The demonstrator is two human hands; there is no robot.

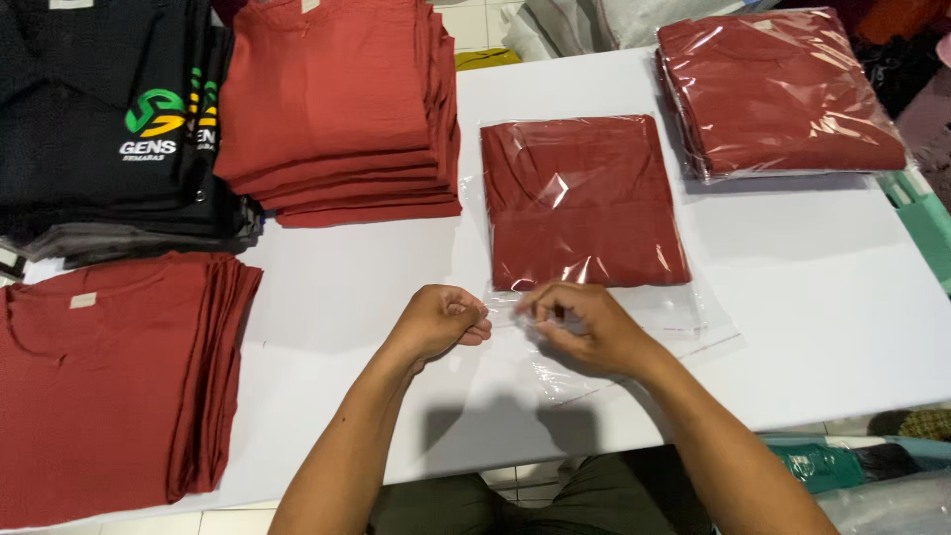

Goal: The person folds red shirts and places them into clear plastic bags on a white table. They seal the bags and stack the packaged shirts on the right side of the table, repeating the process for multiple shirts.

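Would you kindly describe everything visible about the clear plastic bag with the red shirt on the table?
The clear plastic bag lies flat on the white table, glossy and creased, holding one folded dark red shirt that fills its far part. Its open flap, empty, points toward the person. The left hand and the right hand pinch that flap edge with their fingers. It touches no other pile.

White table [842, 297]. On it: folded red shirts [337, 109] at far centre, black shirts [99, 109] far left. Bagged red shirts [778, 94] far right.
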